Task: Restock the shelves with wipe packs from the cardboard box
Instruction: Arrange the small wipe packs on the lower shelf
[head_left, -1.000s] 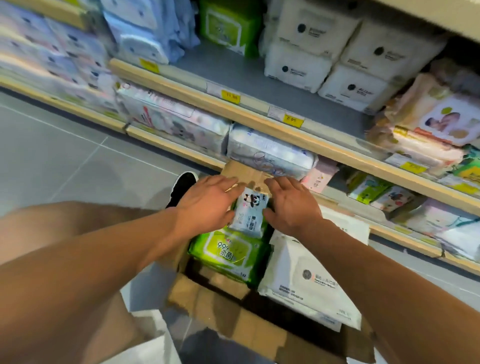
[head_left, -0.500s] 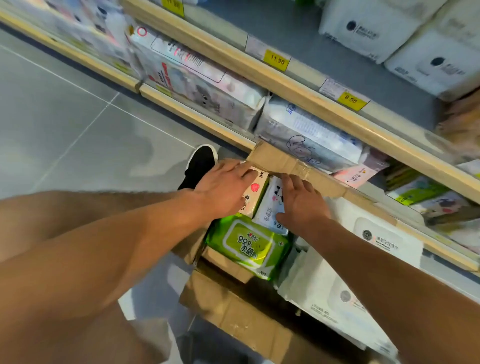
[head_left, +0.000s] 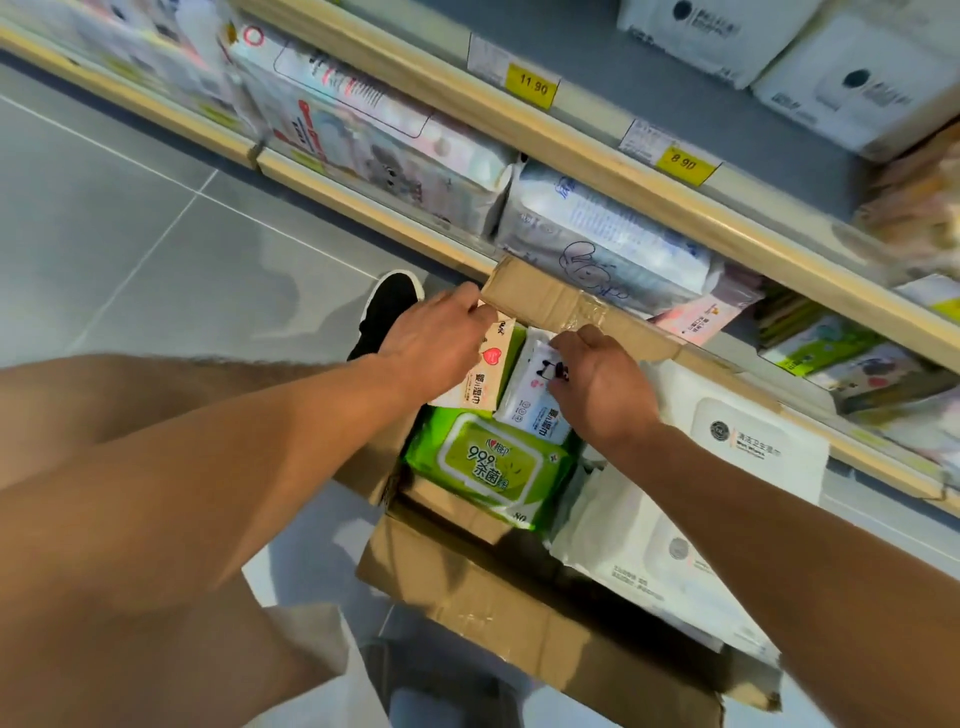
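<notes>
Shelf (head_left: 613, 171) packs (head_left: 613, 244) crowding box flap (head_left: 561, 304)

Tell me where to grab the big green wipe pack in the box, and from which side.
Pinch the green wipe pack across its short width at the near end, from above. It lies flat, label up; small packs overlap its far end and the cardboard box walls flank it.

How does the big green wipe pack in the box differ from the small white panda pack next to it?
The green wipe pack is plainly larger than the white panda pack. The green pack lies untouched, while the right hand rests on the panda pack. The green pack carries a large label flap; the panda pack shows a cartoon panda. Both are soft wipe packs inside the cardboard box.
</notes>
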